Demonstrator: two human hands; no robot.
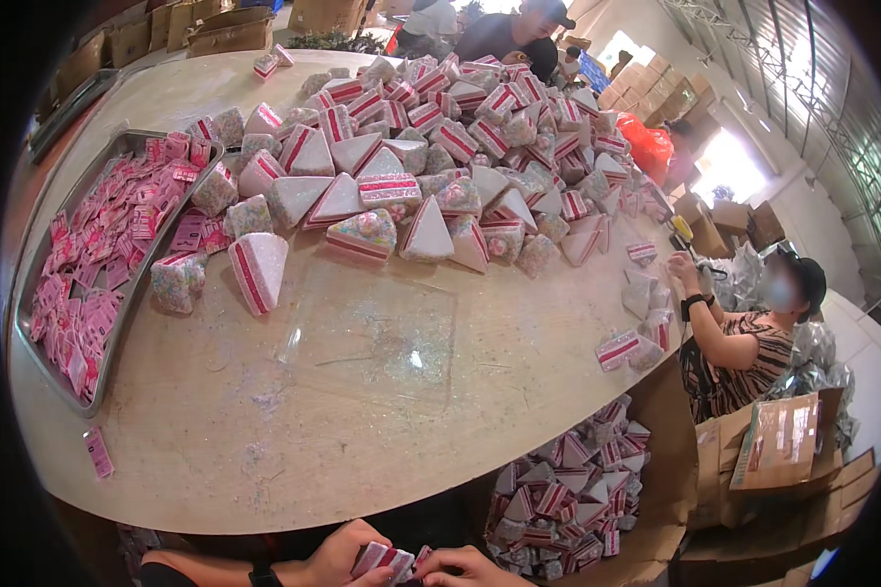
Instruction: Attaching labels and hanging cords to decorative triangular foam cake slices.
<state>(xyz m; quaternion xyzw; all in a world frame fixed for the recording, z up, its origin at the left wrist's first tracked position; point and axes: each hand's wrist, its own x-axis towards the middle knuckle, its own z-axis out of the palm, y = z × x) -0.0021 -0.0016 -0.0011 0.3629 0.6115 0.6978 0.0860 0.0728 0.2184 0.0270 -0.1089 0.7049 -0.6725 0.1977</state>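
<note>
Left grip (pixel 339 556) is closed around a pink-striped cake-slice ornament (pixel 386 560) before the bench (pixel 362 470); right grip (pixel 467 564) pinches a small pink piece (pixel 423 554) beside it; printed pink tags (pixel 98 245) fill the metal tray (pixel 119 338); one loose tag (pixel 98 453) lies nearer; lettering too small to read.

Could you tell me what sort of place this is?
Probably a factory or packing workshop, judging by the heaped cake-slice-shaped pieces, the metal tray of pink tags and the cardboard boxes.
</note>
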